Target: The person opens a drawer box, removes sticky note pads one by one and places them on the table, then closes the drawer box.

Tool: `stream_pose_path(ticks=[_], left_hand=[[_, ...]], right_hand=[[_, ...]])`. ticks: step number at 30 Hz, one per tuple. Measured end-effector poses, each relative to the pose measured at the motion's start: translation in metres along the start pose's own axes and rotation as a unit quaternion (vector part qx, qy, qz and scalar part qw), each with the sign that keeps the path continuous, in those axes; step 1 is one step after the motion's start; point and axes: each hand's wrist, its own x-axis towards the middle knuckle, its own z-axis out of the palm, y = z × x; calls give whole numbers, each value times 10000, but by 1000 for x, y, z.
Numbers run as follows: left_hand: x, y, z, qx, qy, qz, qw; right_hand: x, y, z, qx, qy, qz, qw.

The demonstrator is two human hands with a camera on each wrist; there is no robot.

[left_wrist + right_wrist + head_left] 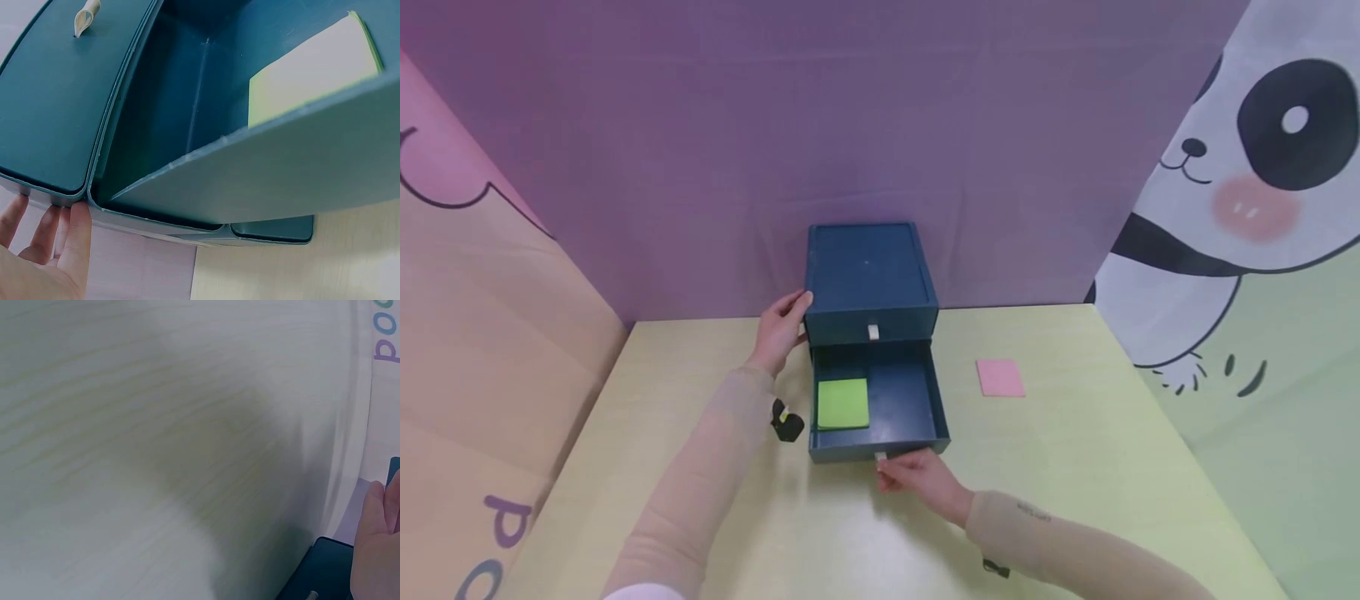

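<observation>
A dark blue drawer cabinet (868, 267) stands against the purple backdrop. Its middle drawer (908, 400) is pulled well out, with a green sticky-note pad (842, 403) lying in its left part. My left hand (777, 332) rests on the cabinet's left side; in the left wrist view its straight fingers (78, 244) touch the side beside the upper drawer (56, 106). With thumb and fingers, my right hand (925, 479) pinches the pale pull tab (881, 457) at the middle drawer's front. In the right wrist view only part of this hand (375, 550) shows.
A pink sticky-note pad (1000, 377) lies on the pale wooden table (1060, 450), right of the cabinet. Another drawer (275, 229) sits beneath the pulled-out one. The shut upper drawer has a pale tab (873, 332). Printed cloth walls border the table's left, back and right.
</observation>
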Motion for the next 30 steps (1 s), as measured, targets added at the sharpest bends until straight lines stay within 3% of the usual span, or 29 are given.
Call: stream_pose_path(ticks=[30], left_hand=[[1,-2,-1,-95,-9,77,9999]], right_hand=[[-2,5,0,47,-120,63,9999]])
